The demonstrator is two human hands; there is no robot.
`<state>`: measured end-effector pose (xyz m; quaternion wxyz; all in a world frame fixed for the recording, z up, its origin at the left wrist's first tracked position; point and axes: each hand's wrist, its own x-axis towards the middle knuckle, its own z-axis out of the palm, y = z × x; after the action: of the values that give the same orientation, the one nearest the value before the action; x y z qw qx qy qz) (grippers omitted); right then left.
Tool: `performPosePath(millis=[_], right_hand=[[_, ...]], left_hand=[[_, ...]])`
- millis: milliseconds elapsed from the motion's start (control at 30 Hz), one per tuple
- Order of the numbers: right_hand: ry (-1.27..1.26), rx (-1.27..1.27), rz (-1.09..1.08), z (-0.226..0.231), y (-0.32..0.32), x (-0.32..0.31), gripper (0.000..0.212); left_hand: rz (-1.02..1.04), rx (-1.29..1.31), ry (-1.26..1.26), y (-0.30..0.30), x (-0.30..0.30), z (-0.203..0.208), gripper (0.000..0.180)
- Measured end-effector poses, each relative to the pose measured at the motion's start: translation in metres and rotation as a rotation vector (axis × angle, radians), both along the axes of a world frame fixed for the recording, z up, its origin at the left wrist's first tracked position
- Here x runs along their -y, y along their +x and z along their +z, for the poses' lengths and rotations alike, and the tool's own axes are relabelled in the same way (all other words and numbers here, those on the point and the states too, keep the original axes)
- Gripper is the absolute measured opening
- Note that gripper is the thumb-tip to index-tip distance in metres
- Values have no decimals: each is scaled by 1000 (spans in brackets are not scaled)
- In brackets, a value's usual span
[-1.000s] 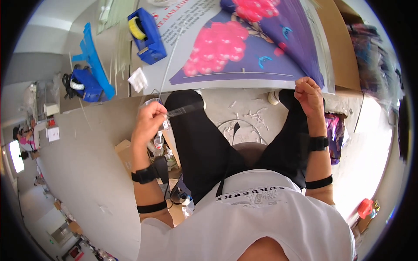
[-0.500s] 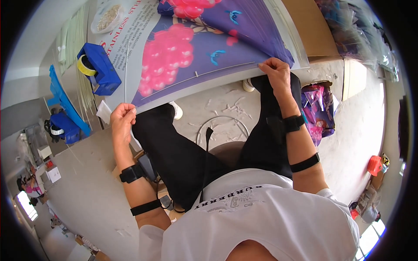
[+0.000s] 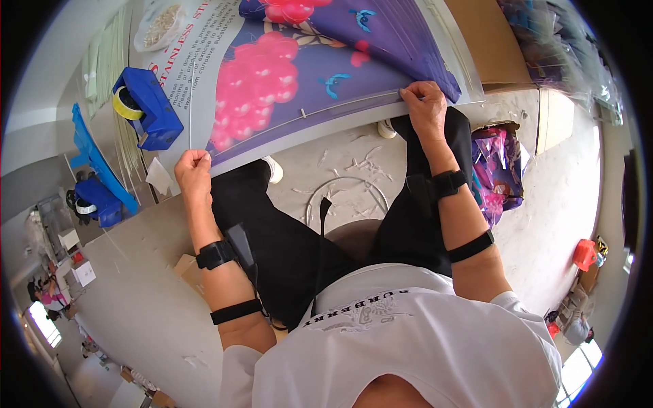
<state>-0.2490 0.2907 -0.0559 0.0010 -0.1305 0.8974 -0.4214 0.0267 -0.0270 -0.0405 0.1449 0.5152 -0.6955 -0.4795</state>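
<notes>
Purple fills the sheet (image 3: 316, 75) that lies flat on the table, printed with pink balloons. Both hands are at the sheet's near edge. The left hand (image 3: 194, 175) has thumb and fingers pinched closed by the near left corner, and the right hand (image 3: 427, 112) pinches the same way near the right one. I cannot tell if something thin is between the fingers. Pale grey shows on the table top (image 3: 309, 135) around the sheet, with words on it. Left of the sheet sit a blue tape holder (image 3: 155, 112) with a yellow roll (image 3: 127, 104) and a bowl (image 3: 163, 47) full of little pale bits. On the right stand a brown box (image 3: 486, 44) and a pile of clear bags (image 3: 578, 54). White scraps (image 3: 360, 164) lie on the grey floor (image 3: 149, 285), under the table. The sheet's far end is cut off at the top. Far off at the left, a person (image 3: 51, 292) looks too tiny to make out well.
</notes>
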Motion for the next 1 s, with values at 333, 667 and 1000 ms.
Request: performPosePath(millis=[333,667,1000], right_hand=[[83,-177,53,-15,-10,-5,16],[94,-91,36,-9,-3,2,17],[147,-151,39,-11,-9,-4,17]], left_hand=[[58,-95,-169,-1,-1,-28,11],[134,33,-242,-1,-6,-12,21],[57,119,-347,-8,-7,-17,28]])
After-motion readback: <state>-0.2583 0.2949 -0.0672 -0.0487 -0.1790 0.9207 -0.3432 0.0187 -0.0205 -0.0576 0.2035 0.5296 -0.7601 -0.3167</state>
